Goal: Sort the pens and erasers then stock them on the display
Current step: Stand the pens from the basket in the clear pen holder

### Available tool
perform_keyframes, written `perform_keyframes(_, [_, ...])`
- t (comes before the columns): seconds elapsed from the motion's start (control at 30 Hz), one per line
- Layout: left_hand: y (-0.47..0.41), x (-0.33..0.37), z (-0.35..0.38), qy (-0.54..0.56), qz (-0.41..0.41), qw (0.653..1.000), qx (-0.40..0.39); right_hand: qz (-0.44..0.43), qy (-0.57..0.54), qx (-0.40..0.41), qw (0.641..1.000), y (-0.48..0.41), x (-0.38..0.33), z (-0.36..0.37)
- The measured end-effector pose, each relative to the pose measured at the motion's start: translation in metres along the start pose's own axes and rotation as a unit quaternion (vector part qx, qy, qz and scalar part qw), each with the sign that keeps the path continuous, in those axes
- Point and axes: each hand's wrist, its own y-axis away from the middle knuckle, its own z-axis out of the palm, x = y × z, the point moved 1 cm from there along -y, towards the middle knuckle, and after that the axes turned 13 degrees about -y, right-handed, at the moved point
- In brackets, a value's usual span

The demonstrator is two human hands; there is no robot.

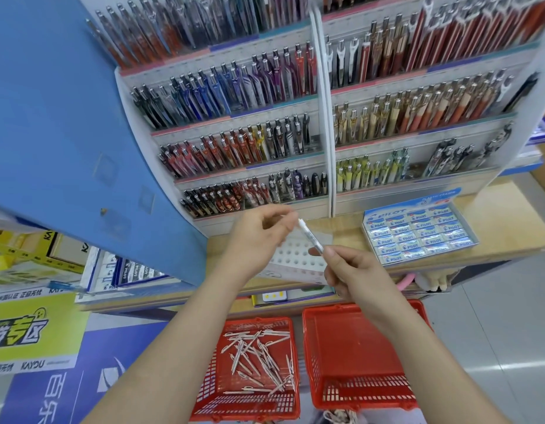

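- Stationery-shop shelving fills the background: a tiered display rack of upright pens is seen behind a pale wooden surface.
- A slim white pen is held in the air above that surface, just in front of the rack's lowest row.
- Its long axis is set on a slant, with the far end up and to the left and the near end down and to the right.
- The near end is pinched by the right hand. The far end is met by the curled fingertips of the left hand, which appear to pinch it, so the hands are joined only through the pen.
- A white perforated holder block lies on the surface directly beneath the pen and is partly hidden by both hands.
- For a drop into that block, the pen would probably have to be turned upright. The right hand is judged the nearer to it.
- An open box of blue-and-white erasers is set well to the right on the same surface.
- On the floor below, loose white pens lie in the left red plastic basket, and the right red plastic basket stands just beside it.
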Motion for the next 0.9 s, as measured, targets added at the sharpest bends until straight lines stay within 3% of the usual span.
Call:
perform_keyframes(0.07, [0.010, 0.007, 0.000, 0.110, -0.040, 0.992, -0.043, 0.004, 0.011, -0.024, 1.000, 0.000, -0.005, 0.004])
perform_keyframes(0.17, [0.015, 0.007, -0.006, 0.156, -0.068, 0.984, -0.042, 0.019, 0.013, -0.027, 0.999, -0.001, -0.009, 0.008])
perform_keyframes(0.27, [0.017, 0.002, -0.022, 0.161, -0.068, 0.984, 0.038, -0.005, 0.023, 0.069, 0.997, -0.009, -0.003, 0.006])
perform_keyframes(0.37, [0.013, -0.013, -0.045, 0.095, -0.064, 0.980, 0.163, -0.048, 0.077, 0.173, 0.981, -0.018, 0.007, -0.007])
perform_keyframes(0.43, [0.012, -0.023, -0.053, 0.014, -0.054, 0.978, 0.202, -0.052, 0.126, 0.186, 0.973, -0.021, 0.016, -0.016])
perform_keyframes(0.53, [0.012, -0.030, -0.049, -0.071, -0.047, 0.973, 0.212, -0.031, 0.181, 0.178, 0.967, -0.025, 0.031, -0.019])
perform_keyframes(0.9, [-0.003, -0.043, -0.010, -0.178, 0.005, 0.966, 0.189, -0.039, 0.199, 0.178, 0.963, -0.026, 0.039, -0.019])
